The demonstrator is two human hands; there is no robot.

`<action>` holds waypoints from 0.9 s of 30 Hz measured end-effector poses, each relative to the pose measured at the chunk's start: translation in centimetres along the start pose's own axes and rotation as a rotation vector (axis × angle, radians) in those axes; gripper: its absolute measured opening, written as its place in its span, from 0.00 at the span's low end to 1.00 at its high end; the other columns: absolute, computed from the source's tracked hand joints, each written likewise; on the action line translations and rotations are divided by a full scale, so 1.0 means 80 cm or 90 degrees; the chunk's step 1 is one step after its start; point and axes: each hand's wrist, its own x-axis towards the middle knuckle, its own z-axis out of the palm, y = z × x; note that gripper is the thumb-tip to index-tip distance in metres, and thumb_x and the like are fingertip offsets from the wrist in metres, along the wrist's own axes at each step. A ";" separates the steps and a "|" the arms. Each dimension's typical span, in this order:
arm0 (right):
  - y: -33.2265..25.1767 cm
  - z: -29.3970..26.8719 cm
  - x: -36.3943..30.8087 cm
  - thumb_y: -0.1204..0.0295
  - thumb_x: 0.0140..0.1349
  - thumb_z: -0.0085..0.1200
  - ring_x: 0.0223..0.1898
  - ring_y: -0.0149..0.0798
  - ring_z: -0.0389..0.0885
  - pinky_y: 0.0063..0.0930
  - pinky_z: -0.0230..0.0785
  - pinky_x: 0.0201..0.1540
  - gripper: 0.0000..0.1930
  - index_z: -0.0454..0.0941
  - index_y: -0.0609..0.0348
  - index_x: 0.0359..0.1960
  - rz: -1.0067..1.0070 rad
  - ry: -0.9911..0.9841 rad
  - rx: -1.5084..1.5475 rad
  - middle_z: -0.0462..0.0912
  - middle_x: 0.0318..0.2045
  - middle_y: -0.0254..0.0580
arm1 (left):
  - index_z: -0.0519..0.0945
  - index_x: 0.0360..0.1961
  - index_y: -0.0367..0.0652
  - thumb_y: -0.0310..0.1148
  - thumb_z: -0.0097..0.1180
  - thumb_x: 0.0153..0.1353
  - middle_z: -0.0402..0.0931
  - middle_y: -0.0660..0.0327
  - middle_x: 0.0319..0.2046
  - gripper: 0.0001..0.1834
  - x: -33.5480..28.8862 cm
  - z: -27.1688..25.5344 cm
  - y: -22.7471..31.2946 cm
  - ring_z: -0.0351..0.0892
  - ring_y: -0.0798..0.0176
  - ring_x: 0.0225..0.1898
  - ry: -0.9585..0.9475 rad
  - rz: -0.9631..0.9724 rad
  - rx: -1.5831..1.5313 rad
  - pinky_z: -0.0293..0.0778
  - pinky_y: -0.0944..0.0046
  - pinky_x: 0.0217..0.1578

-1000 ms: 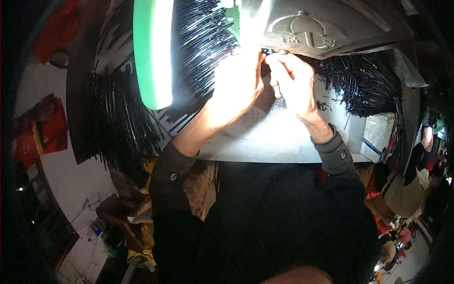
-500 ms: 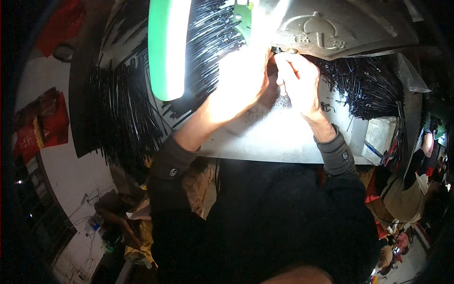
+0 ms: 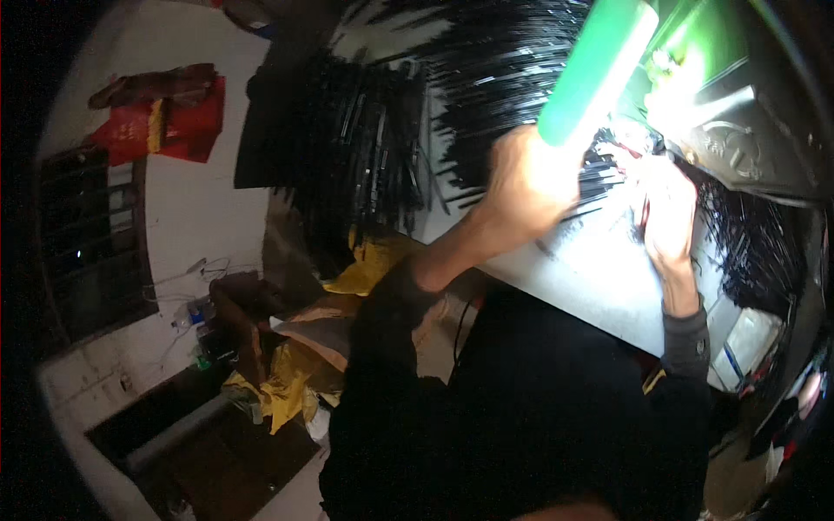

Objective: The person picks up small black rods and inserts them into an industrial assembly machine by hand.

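Under the lower end of a green-backed lamp (image 3: 591, 69), my left hand (image 3: 532, 178) reaches over the pile of thin black rods (image 3: 495, 87). Its back shows, but its fingers are hidden by the lamp and glare. My right hand (image 3: 671, 213) is beside the grey metal machine cover (image 3: 738, 148), which has a raised emblem. The fingers of that hand are bent together near the brightly lit working point of the machine; whatever they hold cannot be made out. Both hands are above a pale worktop (image 3: 599, 269).
More black rods (image 3: 347, 148) hang over the worktop's left end, and another heap (image 3: 756, 234) lies at the right. A pale box (image 3: 749, 343) stands at the right corner. Yellow sacks (image 3: 287, 382) are on the lower left, near a wall with a red cloth (image 3: 182, 122).
The view has swung left, so the worktop and lamp now appear tilted and further right. My left hand has moved away from my right hand, leftward toward the rods.
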 end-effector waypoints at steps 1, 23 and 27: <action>-0.003 0.007 -0.003 0.72 0.67 0.44 0.17 0.20 0.68 0.15 0.59 0.20 0.11 0.77 0.64 0.31 -0.010 -0.012 0.011 0.73 0.17 0.29 | 0.75 0.45 0.33 0.26 0.56 0.55 0.76 0.49 0.41 0.16 0.002 -0.015 -0.002 0.74 0.50 0.41 -0.016 -0.414 -0.117 0.68 0.53 0.47; 0.022 0.063 -0.047 0.72 0.64 0.52 0.16 0.19 0.70 0.15 0.61 0.21 0.10 0.81 0.62 0.28 0.030 -0.117 -0.099 0.74 0.15 0.28 | 0.73 0.46 0.34 0.31 0.45 0.65 0.73 0.49 0.45 0.13 -0.225 -0.140 -0.114 0.72 0.48 0.48 0.557 -0.304 0.316 0.66 0.52 0.52; 0.023 0.064 -0.042 0.73 0.66 0.50 0.15 0.20 0.67 0.14 0.57 0.18 0.11 0.80 0.64 0.27 0.019 -0.156 -0.122 0.73 0.15 0.28 | 0.74 0.44 0.34 0.33 0.39 0.68 0.73 0.54 0.43 0.15 -0.350 -0.151 -0.171 0.72 0.53 0.43 0.859 -0.535 -0.016 0.67 0.54 0.51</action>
